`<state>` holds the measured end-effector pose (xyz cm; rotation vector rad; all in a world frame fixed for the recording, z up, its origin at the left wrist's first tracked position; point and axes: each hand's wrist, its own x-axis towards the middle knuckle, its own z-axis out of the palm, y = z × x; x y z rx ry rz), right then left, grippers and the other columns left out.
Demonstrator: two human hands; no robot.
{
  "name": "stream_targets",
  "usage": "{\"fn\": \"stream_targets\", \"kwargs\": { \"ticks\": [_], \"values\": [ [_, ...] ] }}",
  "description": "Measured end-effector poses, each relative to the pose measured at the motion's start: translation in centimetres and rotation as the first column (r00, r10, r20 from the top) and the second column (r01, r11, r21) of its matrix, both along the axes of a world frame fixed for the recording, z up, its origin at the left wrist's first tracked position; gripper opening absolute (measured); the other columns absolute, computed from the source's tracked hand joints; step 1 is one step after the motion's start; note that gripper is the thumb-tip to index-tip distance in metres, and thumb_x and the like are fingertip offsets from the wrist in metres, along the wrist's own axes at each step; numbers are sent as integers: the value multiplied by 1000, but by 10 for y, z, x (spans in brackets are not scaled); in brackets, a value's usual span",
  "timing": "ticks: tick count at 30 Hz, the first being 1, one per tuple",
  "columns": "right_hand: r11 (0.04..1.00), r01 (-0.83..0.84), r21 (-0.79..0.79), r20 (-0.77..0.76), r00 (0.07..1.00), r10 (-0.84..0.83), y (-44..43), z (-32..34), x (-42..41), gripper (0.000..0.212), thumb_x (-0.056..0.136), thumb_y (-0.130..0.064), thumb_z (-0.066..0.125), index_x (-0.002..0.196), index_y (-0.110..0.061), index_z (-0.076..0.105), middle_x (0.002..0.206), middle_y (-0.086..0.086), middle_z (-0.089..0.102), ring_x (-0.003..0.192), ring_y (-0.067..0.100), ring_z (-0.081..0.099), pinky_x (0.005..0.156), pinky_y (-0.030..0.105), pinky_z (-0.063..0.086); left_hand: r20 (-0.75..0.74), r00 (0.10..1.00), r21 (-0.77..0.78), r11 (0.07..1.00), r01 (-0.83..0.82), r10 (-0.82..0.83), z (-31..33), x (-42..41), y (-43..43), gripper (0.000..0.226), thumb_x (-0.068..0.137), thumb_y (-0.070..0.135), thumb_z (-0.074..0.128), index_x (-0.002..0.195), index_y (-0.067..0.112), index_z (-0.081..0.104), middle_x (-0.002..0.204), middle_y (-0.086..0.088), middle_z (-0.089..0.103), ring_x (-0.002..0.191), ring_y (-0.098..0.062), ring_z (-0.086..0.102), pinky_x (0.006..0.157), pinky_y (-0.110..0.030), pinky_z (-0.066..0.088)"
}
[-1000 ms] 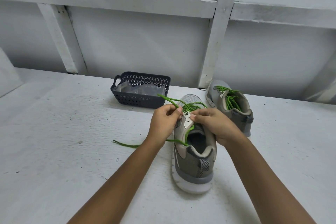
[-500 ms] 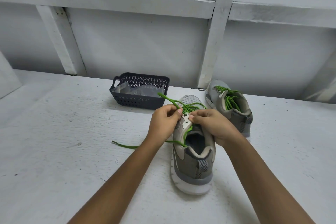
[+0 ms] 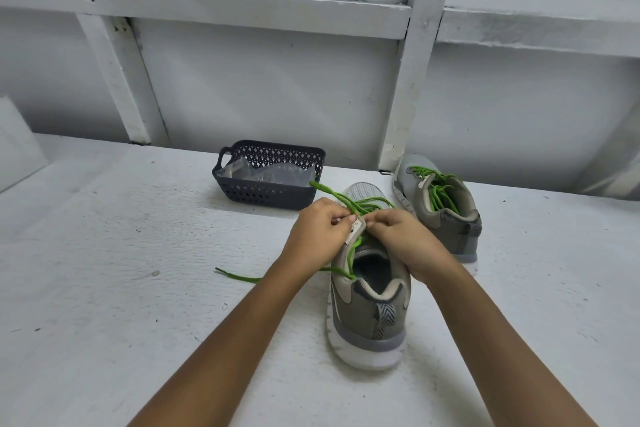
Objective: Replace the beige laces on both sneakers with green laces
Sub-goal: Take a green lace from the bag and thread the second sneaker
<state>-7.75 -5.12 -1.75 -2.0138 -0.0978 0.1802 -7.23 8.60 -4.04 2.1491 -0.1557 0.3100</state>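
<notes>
Hands barely shifted since half a second ago; fingertips have closed in slightly over the tongue. Left hand [image 3: 317,234] has fingers curled, thumb and forefinger pinching the green lace [image 3: 343,199] at the top of the near sneaker [image 3: 370,315]. Right hand [image 3: 405,241] is also curled, with its tips pinching the same lace just beside the white tongue tab [image 3: 356,229], nearly touching the left fingertips. One lace end sticks up and left past the left hand. The other end runs down inside the collar, out under the left wrist, and lies loose on the white table [image 3: 138,288]. Near sneaker sits upright, heel toward the camera. Far sneaker [image 3: 446,215] stands behind and to its right by the wall, already laced green. Dark perforated basket [image 3: 266,196] sits left of the toe, with a clear plastic bag [image 3: 270,173] inside.
</notes>
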Motion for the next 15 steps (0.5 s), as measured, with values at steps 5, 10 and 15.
{"fn": "stream_targets", "kwargs": {
  "ticks": [5, 10, 15],
  "values": [
    [960, 29, -277, 165, 986, 18, 4, -6, 4, 12, 84, -6, 61, 88, -1, 71, 81, 14, 60, 77, 18, 51, 61, 24, 37, -139, 976, -80, 984, 156, -166, 3, -18, 0, 18, 91, 22, 58, 77, 14, 66, 95, 2, 55, 94, -3, 50, 80, -17, 37],
    [925, 31, -380, 233, 970, 64, 4, -5, 7, 11, 85, -11, 57, 76, -12, 63, 93, 15, 59, 86, 20, 51, 70, 22, 32, -172, 985, -23, 1000, 14, -18, -3, -28, -13, 23, 85, 7, 51, 101, -8, 57, 110, -25, 51, 105, -34, 50, 88, -36, 39],
    [974, 83, -211, 337, 941, -7, -9, -1, -7, 14, 89, -9, 56, 76, -12, 61, 97, 4, 56, 93, 12, 51, 76, 18, 33, -134, 987, -44, 995, -91, 84, -7, -34, -18, 17, 88, 9, 48, 98, 3, 61, 106, -11, 53, 94, -26, 52, 71, -27, 33]
  ]
}}
